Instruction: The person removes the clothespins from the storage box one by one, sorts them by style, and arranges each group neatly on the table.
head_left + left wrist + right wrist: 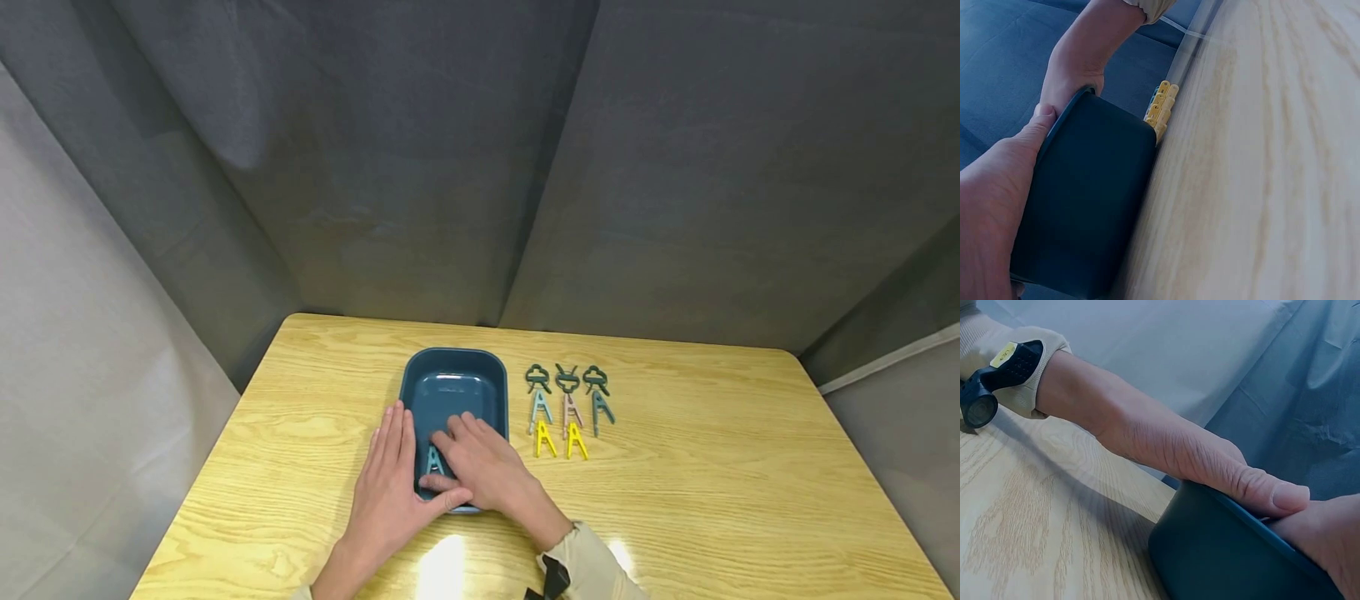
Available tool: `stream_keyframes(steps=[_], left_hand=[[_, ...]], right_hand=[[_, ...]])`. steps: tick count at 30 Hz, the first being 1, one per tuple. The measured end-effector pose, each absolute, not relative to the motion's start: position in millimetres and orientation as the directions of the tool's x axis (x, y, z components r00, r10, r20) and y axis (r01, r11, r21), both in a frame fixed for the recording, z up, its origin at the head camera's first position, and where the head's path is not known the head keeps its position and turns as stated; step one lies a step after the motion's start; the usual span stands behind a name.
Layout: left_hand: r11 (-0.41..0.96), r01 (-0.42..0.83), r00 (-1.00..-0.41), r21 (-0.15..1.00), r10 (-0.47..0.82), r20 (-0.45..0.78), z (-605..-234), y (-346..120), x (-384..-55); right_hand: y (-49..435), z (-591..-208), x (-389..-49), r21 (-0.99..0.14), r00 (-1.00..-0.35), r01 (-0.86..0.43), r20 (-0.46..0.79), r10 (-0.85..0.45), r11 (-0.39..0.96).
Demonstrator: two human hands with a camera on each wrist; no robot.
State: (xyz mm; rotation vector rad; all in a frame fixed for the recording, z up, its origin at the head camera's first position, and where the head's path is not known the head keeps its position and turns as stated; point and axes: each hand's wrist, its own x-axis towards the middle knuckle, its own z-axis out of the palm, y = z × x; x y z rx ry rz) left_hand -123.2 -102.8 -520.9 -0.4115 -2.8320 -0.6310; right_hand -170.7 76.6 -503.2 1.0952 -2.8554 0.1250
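Note:
A dark teal plastic box (459,361) stands on the table. Along its left wall lies my left hand (386,483), fingers straight, with the thumb stretched across the near rim. In the left wrist view the box's outer side (1088,194) fills the middle. My right hand (483,467) reaches inside the box, its index finger and thumb at the two ends of a light blue clothespin (435,461) near the left wall. The palm hides part of the box floor. In the right wrist view the left thumb (1272,494) lies over the rim, next to the right hand.
Right of the box, clips lie in rows on the wooden table (712,467): dark green flower-shaped clips (567,381) at the back, then light blue, pink (572,414) and grey-teal (600,410) clothespins, then two yellow clothespins (576,442). Grey curtains (420,167) hang behind the table.

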Motion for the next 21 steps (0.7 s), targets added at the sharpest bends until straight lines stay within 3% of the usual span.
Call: stream_keyframes(steps=[21], left_hand=[[0.876,0.314,-0.936,0.366,0.22,0.276,-521.8,-102.1,-123.8]], right_hand=[[78.1,-501.7,-171.4,-0.004,-0.715,-0.697,0.075,-0.695,0.717]])
